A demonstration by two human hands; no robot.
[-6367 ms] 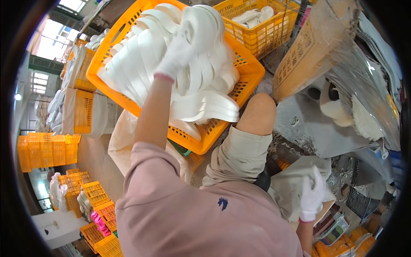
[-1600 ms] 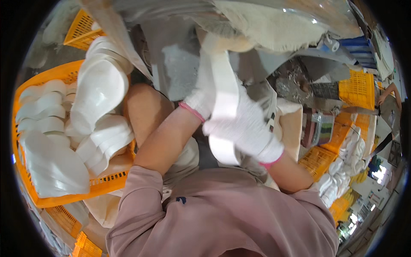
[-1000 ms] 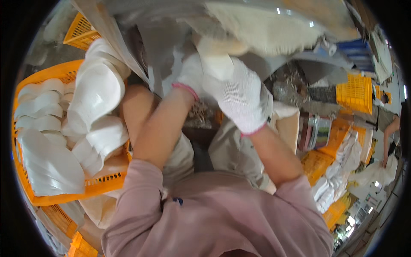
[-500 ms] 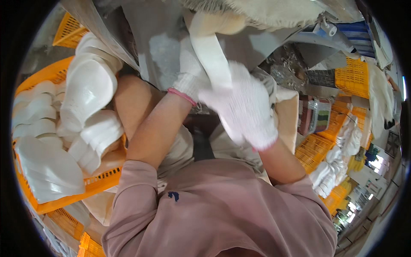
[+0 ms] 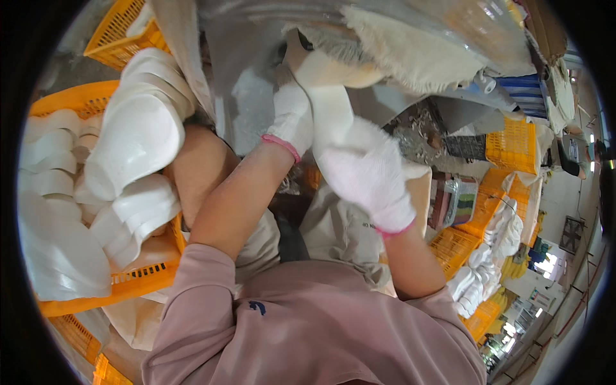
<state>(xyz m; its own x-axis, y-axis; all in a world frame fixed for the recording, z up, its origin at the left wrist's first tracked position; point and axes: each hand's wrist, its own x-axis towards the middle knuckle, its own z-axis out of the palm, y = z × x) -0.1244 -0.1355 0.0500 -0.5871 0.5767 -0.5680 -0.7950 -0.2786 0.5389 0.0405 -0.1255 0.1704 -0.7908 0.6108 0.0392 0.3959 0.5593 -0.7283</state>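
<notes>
Both my hands wear white knit gloves with pink cuffs. My left hand (image 5: 292, 119) and my right hand (image 5: 369, 176) together grip one long white shoe sole (image 5: 330, 106), held up against a fluffy cream buffing wheel (image 5: 410, 54) at the top of the view. The sole's upper end touches the wheel's underside; its lower end is hidden behind my right glove. My bare knee (image 5: 196, 163) shows just left of my left forearm.
An orange plastic crate (image 5: 138, 276) on my left is piled with several white shoe soles (image 5: 138, 131). More orange crates (image 5: 510, 138) and stacked white soles (image 5: 494, 244) stand to the right. A grey machine housing (image 5: 250, 96) lies behind my hands.
Since the crate reach, both hands came together on one sole at the wheel. Over the last second the sole shifted slightly up and my right hand slid along it.
</notes>
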